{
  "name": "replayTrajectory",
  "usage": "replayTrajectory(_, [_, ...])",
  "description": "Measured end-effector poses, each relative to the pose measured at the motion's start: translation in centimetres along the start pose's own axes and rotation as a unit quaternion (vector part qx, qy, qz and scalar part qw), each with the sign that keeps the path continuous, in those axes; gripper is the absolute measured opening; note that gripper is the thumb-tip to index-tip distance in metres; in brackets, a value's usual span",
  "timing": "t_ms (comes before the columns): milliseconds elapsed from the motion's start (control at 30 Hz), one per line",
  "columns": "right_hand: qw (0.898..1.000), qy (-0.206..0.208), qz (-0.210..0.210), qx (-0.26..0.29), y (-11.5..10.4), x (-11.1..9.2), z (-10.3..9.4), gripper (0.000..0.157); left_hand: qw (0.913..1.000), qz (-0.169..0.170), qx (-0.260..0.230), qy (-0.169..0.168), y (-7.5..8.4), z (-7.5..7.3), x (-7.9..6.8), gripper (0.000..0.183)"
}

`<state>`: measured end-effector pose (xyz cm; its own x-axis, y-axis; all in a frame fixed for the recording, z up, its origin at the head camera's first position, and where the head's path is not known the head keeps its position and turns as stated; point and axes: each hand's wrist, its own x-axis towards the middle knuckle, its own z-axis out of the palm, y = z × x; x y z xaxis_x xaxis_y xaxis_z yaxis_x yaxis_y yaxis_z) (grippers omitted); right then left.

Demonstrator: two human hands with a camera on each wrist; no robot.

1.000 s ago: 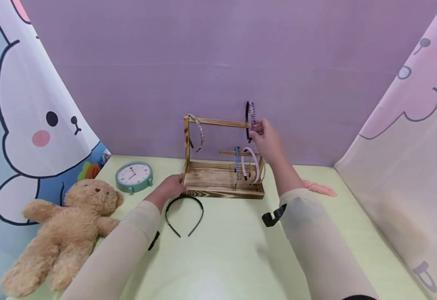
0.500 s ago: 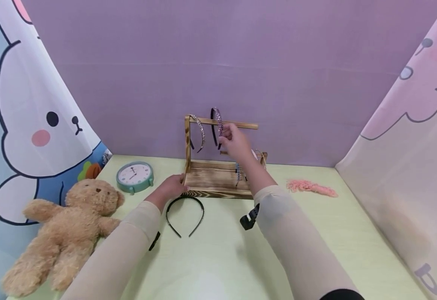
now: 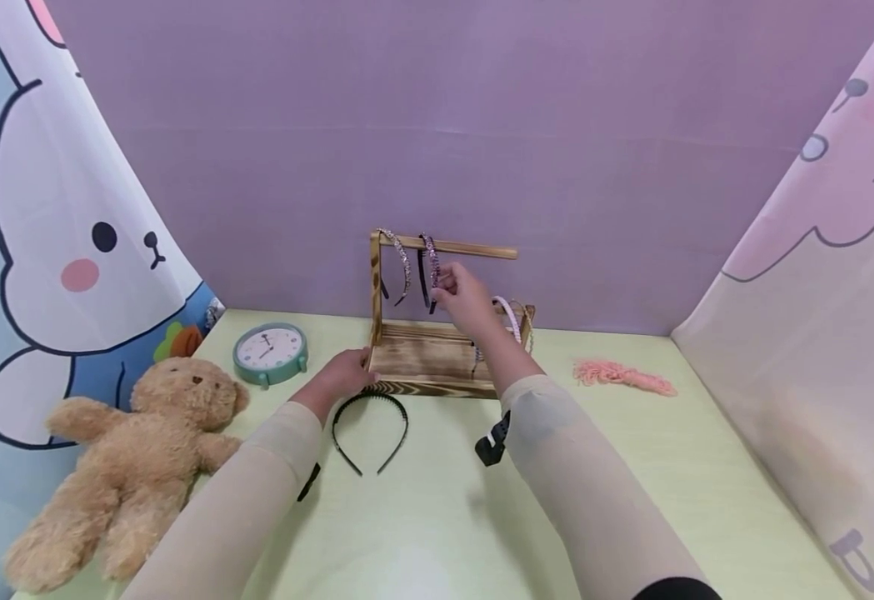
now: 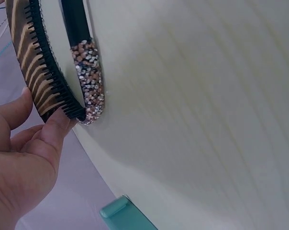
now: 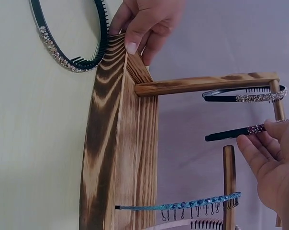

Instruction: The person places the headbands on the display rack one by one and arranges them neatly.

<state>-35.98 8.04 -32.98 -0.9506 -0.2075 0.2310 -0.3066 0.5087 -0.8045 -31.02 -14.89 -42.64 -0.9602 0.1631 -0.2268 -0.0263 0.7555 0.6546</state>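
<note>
A wooden headband rack (image 3: 422, 358) has a shallow tray, a long upper bar and a short lower bar. My left hand (image 3: 342, 375) grips the tray's front left corner, thumb on one side and fingers on the other. With thumb and fingertips, my right hand (image 3: 468, 302) pinches one end of a purple glittery headband (image 3: 432, 257), which sits over the upper bar. Left of it hangs a gold-silver glittery headband (image 3: 404, 265). Lower down hang a blue beaded headband (image 5: 197, 202) and a pink headband (image 3: 510, 317), partly hidden by my right arm in the head view.
A black toothed headband (image 3: 371, 394) with glitter lies on the table just before the tray, close to my left hand. A green clock (image 3: 269, 354) and a teddy bear (image 3: 144, 450) lie at left. Pink yarn (image 3: 624, 377) lies at right, and a purple wall stands behind.
My right hand has carried the purple headband leftward along the upper bar from its right end, then lowered it onto the bar. The left hand has stayed on the tray corner.
</note>
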Motion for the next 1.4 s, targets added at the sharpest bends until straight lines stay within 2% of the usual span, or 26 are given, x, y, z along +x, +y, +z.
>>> replayTrajectory(167, [1.000,-0.007,0.005,-0.019,-0.2,0.1,-0.2,0.036,1.0000,0.002,0.004,0.000,0.1,0.0,0.1,0.066])
replayTrajectory(300, [1.000,-0.005,0.019,-0.011,-0.2,-0.3,-0.7,0.042,1.0000,0.004,0.007,-0.002,0.1,0.0,0.2,0.068])
replayTrajectory(433, [0.999,0.025,0.031,0.001,-0.4,-1.3,-1.3,0.046,0.9998,0.015,0.015,0.000,0.1,-0.2,0.3,0.068])
replayTrajectory(567, [0.999,0.044,0.017,0.012,-0.7,-2.8,-1.7,0.044,0.9997,0.018,0.016,-0.001,0.0,-0.3,0.3,0.069])
replayTrajectory(667, [0.999,0.008,-0.003,0.049,-1.0,-4.3,-1.3,0.038,0.9998,0.014,0.014,-0.003,0.0,-0.4,0.2,0.069])
replayTrajectory(767, [0.993,-0.066,-0.022,0.091,-1.0,-6.1,-0.1,0.031,0.9997,0.016,0.016,-0.001,0.0,-0.5,0.1,0.069])
replayTrajectory(833, [0.988,-0.117,-0.025,0.100,-0.7,-7.3,0.9,0.028,0.9996,0.021,0.017,0.002,0.0,-0.5,0.1,0.069])
replayTrajectory(967, [0.976,-0.184,-0.009,0.117,1.0,-9.1,3.4,0.021,0.9995,0.026,0.018,0.008,0.0,-0.4,0.0,0.067])
replayTrajectory(1133, [0.963,-0.238,0.015,0.127,3.4,-10.7,6.5,0.020,0.9995,0.016,0.026,0.006,-0.1,-0.3,0.0,0.067])
replayTrajectory(1200, [0.960,-0.258,0.016,0.108,3.9,-11.1,7.1,0.022,0.9995,0.013,0.029,0.005,-0.1,-0.2,0.0,0.067])
replayTrajectory(1267, [0.960,-0.273,0.009,0.060,4.0,-11.3,7.4,0.021,0.9994,0.014,0.032,0.005,-0.1,-0.2,0.0,0.067])
replayTrajectory(1333, [0.961,-0.277,0.002,-0.020,3.7,-11.3,7.3,0.019,0.9994,0.015,0.030,0.003,-0.1,-0.2,0.0,0.067])
replayTrajectory(1400, [0.955,-0.270,-0.003,-0.121,3.3,-11.3,7.0,0.021,0.9992,0.022,0.033,0.003,0.0,-0.2,-0.1,0.067])
